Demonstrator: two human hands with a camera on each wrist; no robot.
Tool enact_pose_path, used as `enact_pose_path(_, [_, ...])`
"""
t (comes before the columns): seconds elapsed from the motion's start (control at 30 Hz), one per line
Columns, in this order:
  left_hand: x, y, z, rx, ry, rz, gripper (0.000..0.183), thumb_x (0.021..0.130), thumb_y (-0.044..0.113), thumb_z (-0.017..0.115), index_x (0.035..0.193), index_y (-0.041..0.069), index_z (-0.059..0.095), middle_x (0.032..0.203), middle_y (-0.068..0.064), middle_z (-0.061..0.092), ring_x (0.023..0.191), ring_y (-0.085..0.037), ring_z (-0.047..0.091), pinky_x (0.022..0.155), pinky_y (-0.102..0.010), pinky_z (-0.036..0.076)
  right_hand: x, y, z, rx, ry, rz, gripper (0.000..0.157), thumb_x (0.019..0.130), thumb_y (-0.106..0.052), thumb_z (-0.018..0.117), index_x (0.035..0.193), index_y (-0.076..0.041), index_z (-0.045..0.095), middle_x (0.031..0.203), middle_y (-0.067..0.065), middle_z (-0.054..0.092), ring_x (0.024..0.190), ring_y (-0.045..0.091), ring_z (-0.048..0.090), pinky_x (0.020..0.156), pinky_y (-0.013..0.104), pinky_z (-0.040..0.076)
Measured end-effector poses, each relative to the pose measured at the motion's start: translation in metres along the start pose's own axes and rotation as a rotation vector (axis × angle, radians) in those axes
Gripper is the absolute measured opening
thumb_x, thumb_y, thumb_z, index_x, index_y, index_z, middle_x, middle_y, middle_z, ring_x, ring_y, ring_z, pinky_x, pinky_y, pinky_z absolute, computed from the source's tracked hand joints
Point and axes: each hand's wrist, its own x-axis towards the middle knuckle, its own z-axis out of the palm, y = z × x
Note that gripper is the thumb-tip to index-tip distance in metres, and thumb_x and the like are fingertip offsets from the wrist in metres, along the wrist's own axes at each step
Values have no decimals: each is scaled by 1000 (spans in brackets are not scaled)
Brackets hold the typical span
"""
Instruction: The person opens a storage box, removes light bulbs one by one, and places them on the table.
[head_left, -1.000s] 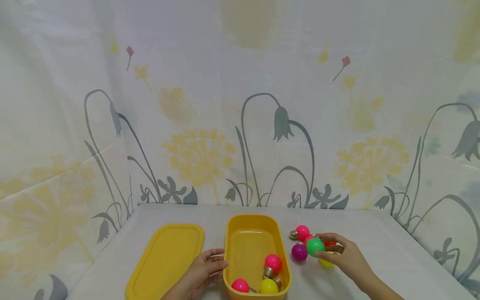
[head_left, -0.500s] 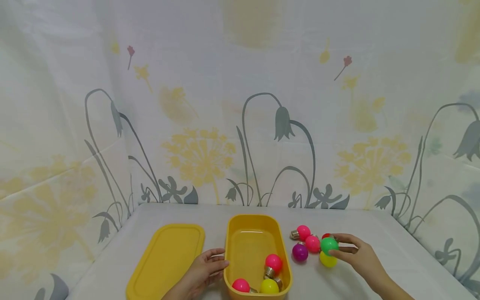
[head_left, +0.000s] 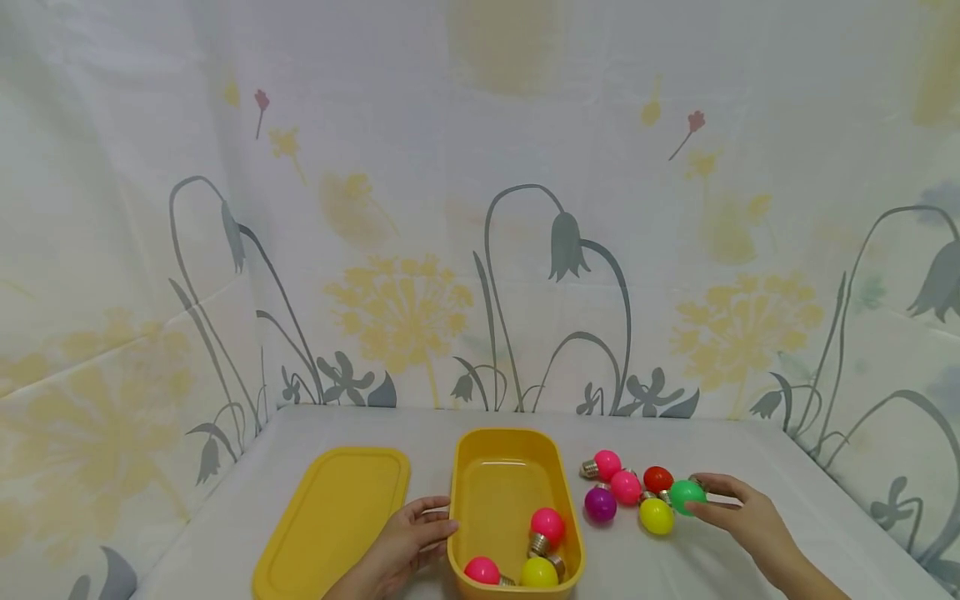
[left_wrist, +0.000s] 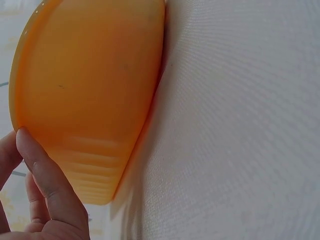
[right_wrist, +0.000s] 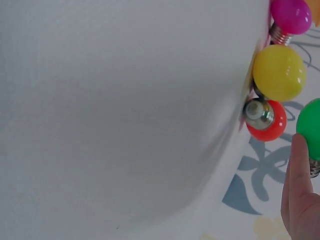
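Note:
My right hand (head_left: pixel 750 518) pinches a green light bulb (head_left: pixel 686 497) between thumb and fingers, just right of a group of bulbs. In the right wrist view the bulb's glass and part of its screw base show at the edge. Closest to it are a yellow bulb (head_left: pixel 656 517) and a red bulb (head_left: pixel 658 479). With its fingers at the left rim, my left hand (head_left: pixel 405 540) holds the yellow box (head_left: pixel 456 475). Inside the box's near end are pink bulbs (head_left: pixel 547 526) and a yellow bulb (head_left: pixel 538 573).
Left of the box lies its flat yellow lid (head_left: pixel 330 525), partly behind the left forearm. Two pink bulbs (head_left: pixel 626 488) and a purple bulb (head_left: pixel 600 505) lie on the white table between box and right hand. A flower-printed cloth (head_left: pixel 420 208) hangs behind.
My right hand has moved right with the green bulb, away from the box, uncovering the red and yellow bulbs. My left hand and the box have stayed in place.

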Motion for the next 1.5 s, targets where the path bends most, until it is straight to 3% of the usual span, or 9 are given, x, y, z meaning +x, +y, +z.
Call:
enact_pose_path(0.2, [-1, 2, 1, 1, 7, 1, 46, 86, 6, 67, 125, -5, 47, 96, -6, 58, 72, -11, 60, 67, -23, 53, 7, 13, -3, 13, -15, 47, 83, 76, -46, 73, 134, 5, 41, 132, 33, 37, 107, 44, 48, 85, 57, 44])
enact_pose_path(0.5, [0, 4, -2, 15, 43, -32, 47, 84, 7, 68, 125, -4, 47, 97, -8, 59, 72, -12, 61, 69, -24, 53, 11, 21, 1, -3, -57, 14, 73, 78, -34, 74, 130, 8, 43, 127, 34, 40, 106, 41, 45, 85, 53, 45])
enact_pose_path(0.73, [1, 5, -1, 30, 57, -47, 47, 84, 9, 69, 125, -3, 49, 98, -8, 59, 73, -14, 61, 71, -26, 54, 16, 26, 0, 0, -110, 35, 69, 78, -24, 75, 128, 11, 42, 123, 34, 43, 100, 34, 51, 80, 42, 51])
enact_pose_path(0.9, [1, 4, 1, 23, 38, -31, 46, 85, 8, 68, 125, -4, 48, 97, -7, 59, 71, -13, 60, 69, -25, 53, 20, 28, 0, 70, -163, 58, 66, 80, -18, 73, 129, 12, 41, 125, 36, 40, 93, 24, 55, 81, 39, 52])
enact_pose_path(1.13, [0, 2, 0, 22, 21, -19, 47, 85, 8, 68, 126, -4, 47, 97, -7, 59, 72, -12, 61, 69, -24, 53, 24, 30, -1, 193, -214, 108, 67, 83, -16, 71, 131, 14, 35, 131, 42, 27, 91, 24, 58, 82, 40, 51])
enact_pose_path(1.5, [-2, 1, 1, -1, 5, 24, 46, 85, 4, 66, 125, -7, 46, 93, -5, 58, 69, -10, 60, 64, -22, 53, 24, 29, -7, 160, -241, 90, 71, 84, -13, 70, 134, 14, 28, 125, 43, 33, 90, 25, 60, 81, 41, 51])
